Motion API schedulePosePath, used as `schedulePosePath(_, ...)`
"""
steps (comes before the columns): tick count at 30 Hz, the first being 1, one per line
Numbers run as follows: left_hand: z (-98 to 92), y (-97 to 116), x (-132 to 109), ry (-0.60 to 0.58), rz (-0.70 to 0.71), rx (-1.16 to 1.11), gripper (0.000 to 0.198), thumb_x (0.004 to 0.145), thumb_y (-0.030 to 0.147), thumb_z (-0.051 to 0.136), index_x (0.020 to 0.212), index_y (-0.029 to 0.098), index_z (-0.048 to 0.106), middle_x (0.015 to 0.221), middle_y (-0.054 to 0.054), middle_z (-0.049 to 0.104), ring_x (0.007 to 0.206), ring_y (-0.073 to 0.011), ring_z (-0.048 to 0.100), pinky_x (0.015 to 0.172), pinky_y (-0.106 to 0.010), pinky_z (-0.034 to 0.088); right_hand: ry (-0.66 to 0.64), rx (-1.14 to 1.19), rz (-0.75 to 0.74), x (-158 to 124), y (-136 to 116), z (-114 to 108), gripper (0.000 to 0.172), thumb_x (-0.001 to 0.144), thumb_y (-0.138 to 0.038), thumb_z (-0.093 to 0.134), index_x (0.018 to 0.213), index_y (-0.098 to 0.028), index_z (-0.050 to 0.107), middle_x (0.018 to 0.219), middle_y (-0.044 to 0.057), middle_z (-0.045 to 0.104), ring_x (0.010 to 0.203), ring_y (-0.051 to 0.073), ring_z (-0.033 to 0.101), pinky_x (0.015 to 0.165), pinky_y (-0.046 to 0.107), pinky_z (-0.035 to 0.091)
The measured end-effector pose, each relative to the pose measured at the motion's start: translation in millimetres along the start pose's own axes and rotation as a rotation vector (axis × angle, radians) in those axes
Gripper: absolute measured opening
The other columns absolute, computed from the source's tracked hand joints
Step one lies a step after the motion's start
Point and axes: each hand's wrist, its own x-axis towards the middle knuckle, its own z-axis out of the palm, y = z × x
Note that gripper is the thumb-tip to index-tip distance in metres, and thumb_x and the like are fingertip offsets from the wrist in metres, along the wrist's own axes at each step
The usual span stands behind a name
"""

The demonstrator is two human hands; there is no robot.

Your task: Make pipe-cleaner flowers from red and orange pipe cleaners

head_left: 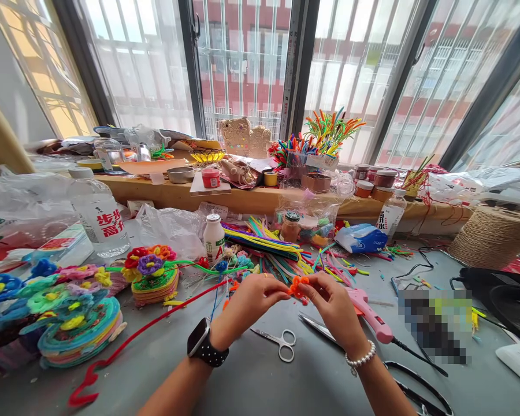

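My left hand, with a black watch on its wrist, pinches the left side of a small orange pipe-cleaner flower. On the flower's right side, the fingers of my right hand are closed; a beaded bracelet circles that wrist. The flower is held just above the grey table. Small silver scissors lie below and between the hands. Larger scissors are partly hidden under my right hand. Just right of that hand lies a pink glue gun.
Finished fuzzy flowers and a long red pipe cleaner lie left. Behind the hands are loose pipe cleaners, a white bottle and a jar. A twine spool stands right.
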Motion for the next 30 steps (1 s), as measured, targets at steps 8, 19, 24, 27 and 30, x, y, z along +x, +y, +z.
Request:
schedulePosePath(8,-3.8,-4.0,3.2,0.079,-0.309,-0.430,0.018,0.063,0.033,0.059,0.066,0.016,0.065,0.060,-0.002,0.063,0.058,-0.0143,0.056,0.056,-0.022,0.042,0.034,-0.051,0.063,1.8,-3.4,-1.4,0.027,0.074,-0.037,0.051,0.093,-0.018,0.052,0.076,0.003,0.058,0.060,0.015,0.055,0.054,0.026,0.043)
schedulePosePath(19,-14.2,0.6,5.7,0.426,-0.513,-0.867,0.023,0.053,0.030,0.069,0.070,0.015,0.063,0.065,-0.001,0.063,0.060,-0.0108,0.056,0.057,-0.020,0.043,-0.614,-0.977,0.165,-23.7,-26.3,25.9,0.021,0.063,-0.010,0.052,0.080,-0.011,0.064,0.083,0.015,0.063,0.074,0.026,0.059,0.057,0.029,0.039)
schedulePosePath(24,-12.9,-0.4,5.2,0.458,-0.513,-0.921,0.021,0.054,0.028,0.069,0.070,0.015,0.063,0.064,0.000,0.062,0.056,-0.0083,0.054,0.051,-0.017,0.040,-0.622,-1.057,0.181,-27.0,-22.3,34.4,0.024,0.062,-0.010,0.050,0.081,-0.008,0.065,0.082,0.019,0.064,0.073,0.028,0.060,0.056,0.030,0.041)
schedulePosePath(27,-12.7,-1.2,5.4,0.492,-0.505,-0.940,0.019,0.055,0.027,0.069,0.071,0.016,0.064,0.064,0.002,0.060,0.056,-0.0068,0.053,0.052,-0.016,0.039,-0.528,-1.026,0.235,-27.3,-16.4,38.1,0.024,0.062,-0.008,0.047,0.079,-0.009,0.064,0.082,0.017,0.064,0.075,0.027,0.060,0.056,0.029,0.040)
schedulePosePath(30,-12.6,-1.8,5.4,0.518,-0.469,-0.941,0.016,0.057,0.026,0.068,0.070,0.016,0.064,0.063,0.003,0.059,0.057,-0.0054,0.051,0.053,-0.014,0.038,-0.382,-0.917,0.284,-26.5,-7.6,38.1,0.021,0.063,-0.009,0.045,0.075,-0.013,0.062,0.078,0.012,0.064,0.072,0.023,0.059,0.056,0.027,0.038)
